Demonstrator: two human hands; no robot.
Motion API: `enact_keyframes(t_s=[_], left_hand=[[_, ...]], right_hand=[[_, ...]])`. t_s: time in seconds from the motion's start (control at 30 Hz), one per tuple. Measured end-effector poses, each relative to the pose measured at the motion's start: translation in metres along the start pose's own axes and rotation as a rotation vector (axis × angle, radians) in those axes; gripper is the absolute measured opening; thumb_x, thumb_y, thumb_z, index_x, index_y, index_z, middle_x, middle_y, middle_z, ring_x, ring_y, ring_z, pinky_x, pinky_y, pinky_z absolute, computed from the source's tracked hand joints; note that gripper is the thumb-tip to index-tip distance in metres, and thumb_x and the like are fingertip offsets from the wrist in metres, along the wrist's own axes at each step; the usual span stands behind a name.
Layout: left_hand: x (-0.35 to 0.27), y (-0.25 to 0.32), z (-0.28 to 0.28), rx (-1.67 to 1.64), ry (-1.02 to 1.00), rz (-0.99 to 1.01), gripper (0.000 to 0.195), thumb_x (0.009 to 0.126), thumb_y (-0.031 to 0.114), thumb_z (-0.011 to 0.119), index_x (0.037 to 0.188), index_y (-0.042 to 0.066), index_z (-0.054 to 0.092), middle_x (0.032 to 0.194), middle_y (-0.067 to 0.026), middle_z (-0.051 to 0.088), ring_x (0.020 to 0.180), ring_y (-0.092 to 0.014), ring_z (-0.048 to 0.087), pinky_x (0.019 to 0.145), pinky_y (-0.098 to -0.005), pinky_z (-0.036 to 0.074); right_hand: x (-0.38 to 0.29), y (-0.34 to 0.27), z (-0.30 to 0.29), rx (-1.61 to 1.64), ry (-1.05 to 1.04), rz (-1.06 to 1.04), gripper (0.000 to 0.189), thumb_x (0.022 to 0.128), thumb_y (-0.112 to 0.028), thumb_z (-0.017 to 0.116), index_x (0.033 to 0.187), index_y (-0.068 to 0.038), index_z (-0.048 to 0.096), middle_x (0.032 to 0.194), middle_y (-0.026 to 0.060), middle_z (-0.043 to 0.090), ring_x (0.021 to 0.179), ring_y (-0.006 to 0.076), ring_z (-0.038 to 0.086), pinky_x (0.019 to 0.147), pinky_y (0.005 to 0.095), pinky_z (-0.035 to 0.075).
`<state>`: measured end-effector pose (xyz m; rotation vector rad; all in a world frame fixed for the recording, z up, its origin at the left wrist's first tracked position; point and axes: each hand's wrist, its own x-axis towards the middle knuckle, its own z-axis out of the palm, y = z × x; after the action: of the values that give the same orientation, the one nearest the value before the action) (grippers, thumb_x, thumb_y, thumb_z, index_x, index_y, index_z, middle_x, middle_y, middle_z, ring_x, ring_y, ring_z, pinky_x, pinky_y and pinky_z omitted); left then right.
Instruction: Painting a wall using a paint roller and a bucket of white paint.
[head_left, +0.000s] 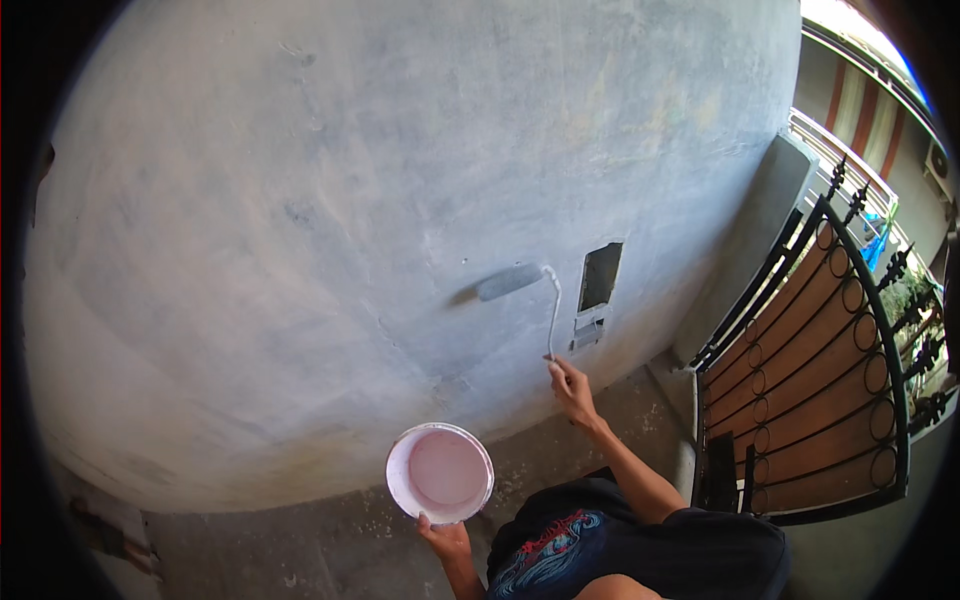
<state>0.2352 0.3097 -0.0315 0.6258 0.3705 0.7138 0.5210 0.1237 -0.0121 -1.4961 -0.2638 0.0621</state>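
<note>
My right hand (573, 391) grips the handle of a paint roller, whose bent wire frame (556, 307) runs up to the roller sleeve (510, 282). The sleeve is at the plastered wall (337, 225), with a dark shadow at its left end; whether it touches cannot be told. In my left hand (444, 537) is a white plastic bucket (397, 480), thumb on its rim and the fingers hidden below. Pale, pinkish liquid (448, 466) covers the bottom of the bucket. Grey and whitish patches mottle the wall.
Right of the roller, the wall has a rectangular opening (600, 276) and a smaller recess (588, 330) below. A black metal gate (810, 375) with brown panels and spiked finials stands at the right. Concrete floor (345, 540) with pale specks runs along the wall's foot.
</note>
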Motion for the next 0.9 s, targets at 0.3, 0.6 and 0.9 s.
enact_keyframes(t_s=[0.3, 0.6, 0.9], left_hand=[[0.011, -0.006, 0.011, 0.017, -0.001, -0.072, 0.085, 0.084, 0.052, 0.056, 0.151, 0.008, 0.028, 0.153, -0.0121, 0.033, 0.142, -0.03, 0.031, 0.117, -0.0506, 0.023], [0.008, -0.025, 0.028, 0.036, -0.034, -0.102, 0.084, 0.083, 0.051, 0.059, 0.149, 0.008, 0.03, 0.152, -0.012, 0.036, 0.14, -0.03, 0.033, 0.116, -0.0497, 0.024], [-0.013, -0.064, 0.066, 0.042, -0.011, -0.06, 0.085, 0.082, 0.051, 0.059, 0.149, 0.008, 0.031, 0.151, -0.0116, 0.036, 0.14, -0.029, 0.033, 0.116, -0.0489, 0.024]], right_hand=[[0.063, -0.096, -0.01, 0.067, -0.044, -0.137, 0.034, 0.105, -0.026, 0.05, 0.127, -0.003, 0.059, 0.059, -0.0086, 0.035, 0.05, 0.0013, 0.034, 0.045, 0.0211, 0.028], [0.026, -0.021, -0.027, 0.095, -0.024, 0.033, 0.033, 0.103, -0.027, 0.052, 0.126, -0.004, 0.062, 0.06, -0.0079, 0.036, 0.05, 0.0022, 0.035, 0.045, 0.0219, 0.029], [0.078, -0.091, -0.034, 0.06, -0.047, -0.133, 0.032, 0.102, -0.025, 0.055, 0.126, -0.005, 0.062, 0.062, -0.006, 0.038, 0.056, 0.0028, 0.035, 0.048, 0.0237, 0.029]])
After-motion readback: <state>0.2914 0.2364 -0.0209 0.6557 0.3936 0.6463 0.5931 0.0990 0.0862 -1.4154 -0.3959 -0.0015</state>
